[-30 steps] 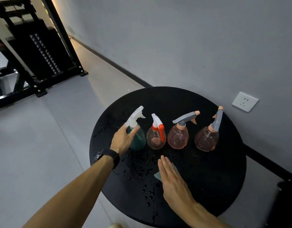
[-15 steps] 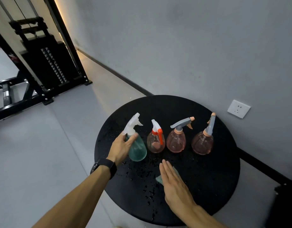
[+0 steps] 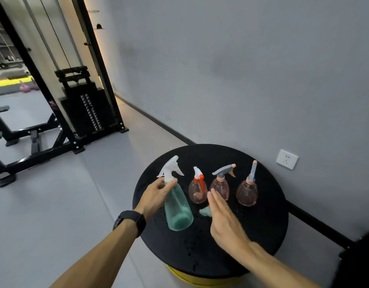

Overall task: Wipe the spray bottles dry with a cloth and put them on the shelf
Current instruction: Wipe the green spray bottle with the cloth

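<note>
One green bottle (image 3: 177, 206), tilted, nozzle far-left.

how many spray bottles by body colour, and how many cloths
Green spray bottle, gripped at the neck by the left hand: 1
Pink spray bottles: 3
Green cloth, partly hidden behind the flat right hand: 1
Total: 5

Black weight-stack machine (image 3: 83, 109) at left, white wall socket (image 3: 287, 159), black skirting (image 3: 158, 123) along grey wall
</note>
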Demonstrator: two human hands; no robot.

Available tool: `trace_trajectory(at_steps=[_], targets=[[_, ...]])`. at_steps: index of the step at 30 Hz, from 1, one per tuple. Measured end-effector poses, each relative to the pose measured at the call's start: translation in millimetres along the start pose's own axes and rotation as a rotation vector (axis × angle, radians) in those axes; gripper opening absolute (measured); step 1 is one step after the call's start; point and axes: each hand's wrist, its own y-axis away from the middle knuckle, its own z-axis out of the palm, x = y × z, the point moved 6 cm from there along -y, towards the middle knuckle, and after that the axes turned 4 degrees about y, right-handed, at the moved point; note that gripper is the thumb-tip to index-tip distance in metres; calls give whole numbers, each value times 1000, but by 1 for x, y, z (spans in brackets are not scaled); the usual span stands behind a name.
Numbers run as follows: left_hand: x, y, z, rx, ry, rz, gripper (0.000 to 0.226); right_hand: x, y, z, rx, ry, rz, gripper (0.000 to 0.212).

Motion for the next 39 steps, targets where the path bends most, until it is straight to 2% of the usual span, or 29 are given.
trace_trajectory(at_steps=[5,9,12,14,17,19,21,27,31,39], targets=[[16,23,8,-20,103,-32,37,-45,-18,-51,181,-62,-28,65],[19,31,16,-37,183,-60,39,-70,-28,-56,276,-107,-54,61],[16,35,22,-35,275,-84,28,-75,-29,-30,199,-72,-79,61],[11,34,26,-47,350,-110,34,-74,-25,-11,152,-10,-85,57],[3,35,28,-60,386,-141,43,-68,-20,5,67,54,-54,78],[-2,34,29,-71,417,-151,45,-65,-19,10,50,62,-41,73],[-4,35,33,-96,459,-156,44,-66,-19,14,37,27,-33,62],[-12,38,47,-148,520,-168,46,-64,-14,32,11,-21,-2,95],[-29,35,54,-143,535,-241,53,-58,-12,43,-33,-27,27,100],[-55,30,57,-117,561,-310,49,-46,-19,55,-87,-117,81,99]])
